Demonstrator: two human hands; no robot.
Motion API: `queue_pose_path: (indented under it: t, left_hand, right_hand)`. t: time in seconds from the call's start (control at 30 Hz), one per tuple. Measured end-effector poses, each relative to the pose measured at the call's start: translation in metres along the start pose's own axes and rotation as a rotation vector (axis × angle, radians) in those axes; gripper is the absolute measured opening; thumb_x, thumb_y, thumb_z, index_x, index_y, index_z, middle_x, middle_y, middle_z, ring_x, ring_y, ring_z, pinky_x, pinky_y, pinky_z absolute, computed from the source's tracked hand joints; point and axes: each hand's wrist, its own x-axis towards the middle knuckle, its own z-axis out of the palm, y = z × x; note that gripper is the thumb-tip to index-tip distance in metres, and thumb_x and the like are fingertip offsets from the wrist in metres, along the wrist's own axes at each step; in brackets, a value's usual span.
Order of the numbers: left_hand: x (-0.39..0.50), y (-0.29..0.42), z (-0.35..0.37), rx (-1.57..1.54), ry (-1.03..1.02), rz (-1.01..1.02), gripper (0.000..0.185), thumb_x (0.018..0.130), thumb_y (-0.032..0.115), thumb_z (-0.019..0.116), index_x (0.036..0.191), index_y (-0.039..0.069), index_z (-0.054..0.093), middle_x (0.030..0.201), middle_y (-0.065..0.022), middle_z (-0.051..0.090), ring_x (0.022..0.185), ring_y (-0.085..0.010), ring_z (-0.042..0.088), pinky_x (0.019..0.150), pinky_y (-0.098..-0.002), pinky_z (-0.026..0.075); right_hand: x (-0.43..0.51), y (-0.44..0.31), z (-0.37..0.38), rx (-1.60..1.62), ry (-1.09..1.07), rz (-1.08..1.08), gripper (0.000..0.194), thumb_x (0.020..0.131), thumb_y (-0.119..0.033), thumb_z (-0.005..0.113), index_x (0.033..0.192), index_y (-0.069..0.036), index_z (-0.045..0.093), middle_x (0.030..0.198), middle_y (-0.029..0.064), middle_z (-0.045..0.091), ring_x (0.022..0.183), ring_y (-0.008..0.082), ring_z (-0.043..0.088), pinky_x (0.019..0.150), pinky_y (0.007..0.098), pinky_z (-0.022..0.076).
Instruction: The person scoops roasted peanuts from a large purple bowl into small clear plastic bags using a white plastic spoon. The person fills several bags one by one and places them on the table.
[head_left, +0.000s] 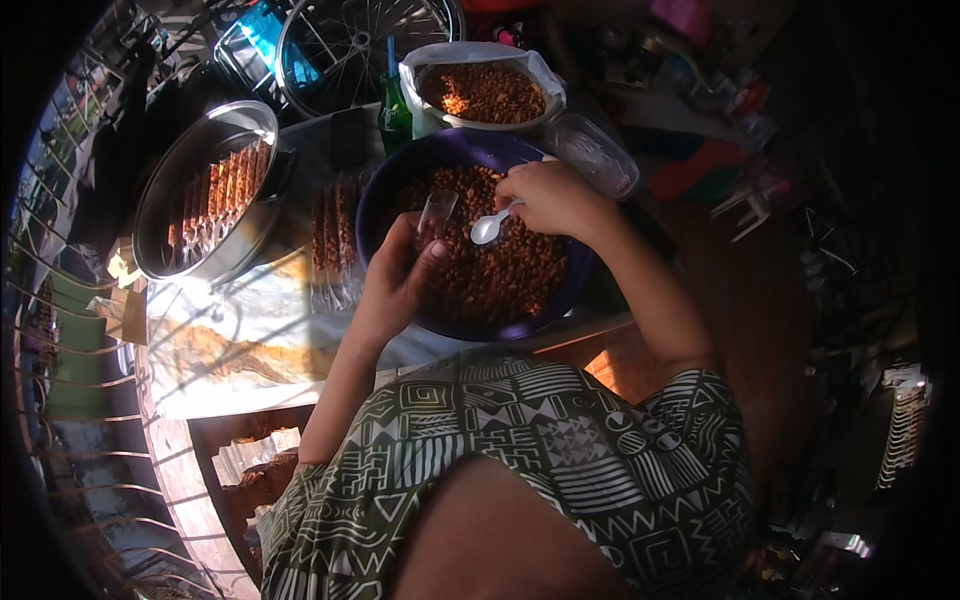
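My left hand (401, 262) grips a clear plastic sleeve (438, 210), its mouth tilted up, over the left part of a purple basin (365, 217). Roasted peanuts (510, 277) cover the basin's inside. Between the fingers of my right hand (551, 191) is a small white plastic spoon (489, 227); its bowl looks bare and points toward the sleeve, a short gap away. Left of the basin lie several slim filled packets of peanuts (330, 232), their clear ends toward me.
A round metal pan (251, 112) at left holds several more filled packets. Behind the basin are a plastic-lined bowl of peanuts (487, 94), a green glass bottle with a straw (394, 116) and a clear plastic container (596, 154). A spoked wheel (360, 45) stands beyond the marble-patterned table (240, 352).
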Motion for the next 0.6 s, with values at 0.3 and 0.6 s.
queue_pose_path:
  t: [0.3, 0.6]
  left_hand:
    - [-0.003, 0.001, 0.001, -0.046, 0.029, 0.123, 0.027, 0.102, 0.016, 0.058, 0.125, 0.004, 0.052, 0.093, 0.0019, 0.055, 0.080, -0.0039, 0.050, 0.071, -0.0199, 0.042]
    - [0.004, 0.003, 0.007, 0.025, 0.010, 0.059, 0.029, 0.097, 0.016, 0.066, 0.121, 0.004, 0.055, 0.103, -0.0035, 0.064, 0.097, -0.0110, 0.057, 0.089, -0.0287, 0.046]
  right_hand:
    - [0.015, -0.004, 0.050, 0.504, -0.180, -0.056, 0.015, 0.082, -0.010, 0.073, 0.097, -0.006, 0.072, 0.093, 0.0109, 0.074, 0.091, 0.0223, 0.070, 0.080, 0.0351, 0.0520]
    - [-0.004, 0.041, -0.010, 0.658, 0.006, -0.161, 0.018, 0.084, -0.012, 0.075, 0.101, -0.004, 0.074, 0.095, 0.0059, 0.074, 0.093, 0.0156, 0.068, 0.087, 0.0316, 0.0519]
